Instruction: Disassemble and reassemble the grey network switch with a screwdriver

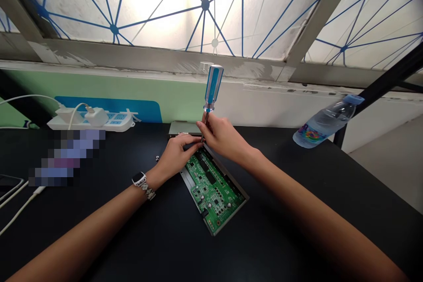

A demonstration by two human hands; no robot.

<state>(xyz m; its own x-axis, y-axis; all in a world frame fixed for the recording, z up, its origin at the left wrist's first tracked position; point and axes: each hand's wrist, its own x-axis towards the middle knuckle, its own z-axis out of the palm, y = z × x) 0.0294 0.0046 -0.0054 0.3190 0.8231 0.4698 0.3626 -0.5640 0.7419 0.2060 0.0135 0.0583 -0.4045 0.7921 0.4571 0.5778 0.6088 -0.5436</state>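
Note:
A green circuit board [213, 189] lies in a grey metal tray [189, 183] on the black table, angled toward me. My right hand [222, 134] is shut around the metal shaft of a blue-and-white screwdriver [213, 86], which stands upright above the board's far end. My left hand [175, 155] lies curled over that far end, next to the shaft, and its fingers hide the screwdriver tip. I cannot tell whether those fingers grip anything. A few small screws [157, 157] sit on the table left of my left hand.
A flat metal panel [184, 128] lies beyond the board. Left of it are a white power strip [90, 120] with chargers and a pixelated blurred object [66, 158]. A phone [8, 185] and white cables lie far left. A plastic water bottle [325, 121] lies at the right.

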